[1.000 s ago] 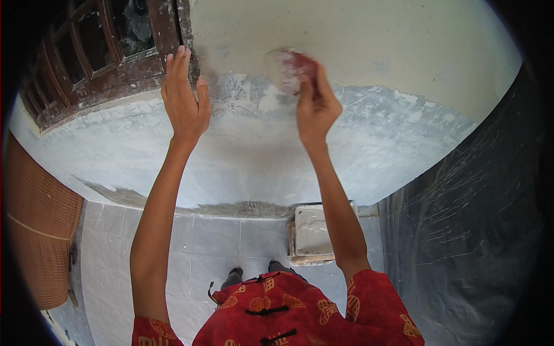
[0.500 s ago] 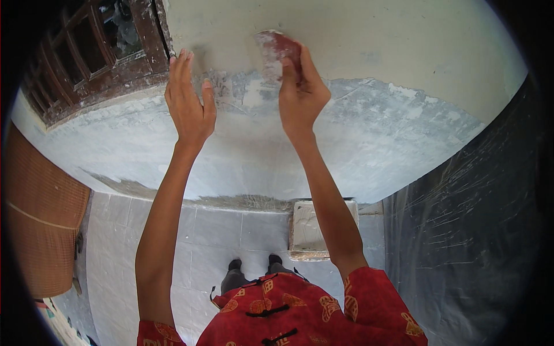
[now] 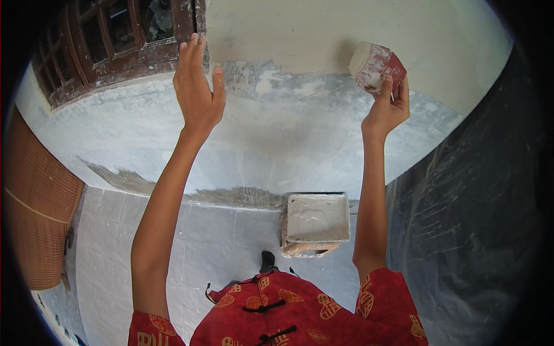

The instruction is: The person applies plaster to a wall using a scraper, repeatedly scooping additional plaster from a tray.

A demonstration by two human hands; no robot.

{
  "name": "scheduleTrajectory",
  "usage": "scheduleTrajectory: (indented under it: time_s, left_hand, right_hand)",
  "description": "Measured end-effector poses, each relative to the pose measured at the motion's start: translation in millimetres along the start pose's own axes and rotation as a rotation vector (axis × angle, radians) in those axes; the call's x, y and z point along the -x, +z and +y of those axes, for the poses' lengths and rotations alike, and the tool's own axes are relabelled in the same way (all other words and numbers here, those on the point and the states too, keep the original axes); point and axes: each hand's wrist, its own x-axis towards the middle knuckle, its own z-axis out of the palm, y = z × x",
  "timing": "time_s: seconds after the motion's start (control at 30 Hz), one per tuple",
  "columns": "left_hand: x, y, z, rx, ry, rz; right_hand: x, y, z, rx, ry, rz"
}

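My right hand [image 3: 388, 109] holds a bent piece of what looks like sandpaper [image 3: 378, 66], dark red with white powdery patches and a pale beige face at its left end. Thumb and fingers pinch its lower right edge. It is raised in front of the wall [image 3: 277, 138], near where the beige upper part meets the patchy whitish-grey lower part; whether it touches is hard to tell. My left hand [image 3: 199, 92] is open, palm toward the wall, its fingertips by the lower corner of the window frame; contact cannot be made out.
A brown wooden window [image 3: 109, 52] with worn paint is at upper left. Below, a pale, crusted tray [image 3: 317, 216] rests on a stool-like stand near the wall foot. A woven mat [image 3: 40, 202] hangs at left; dark plastic sheeting [image 3: 456, 225] covers the right. Grey tiles [image 3: 213, 230] make the floor.
My right hand has moved right along the wall with the sandpaper, which is turned so its pale face shows. My left hand stays nearly in place, open. The view has shifted slightly.
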Motion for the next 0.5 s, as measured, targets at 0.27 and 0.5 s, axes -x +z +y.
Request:
scheduleTrajectory:
  time_s: [0.27,0.5]
  left_hand:
    - [18.3,-53.2,37.8,0.156,0.006,-0.064]
    - [46.6,-91.7,71.4,0.197,-0.075,-0.196]
  right_hand:
    - [51.3,-14.1,-88.9,0.129,-0.015,-0.095]
    - [80.2,-77.9,-128.1,0.241,0.058,-0.091]
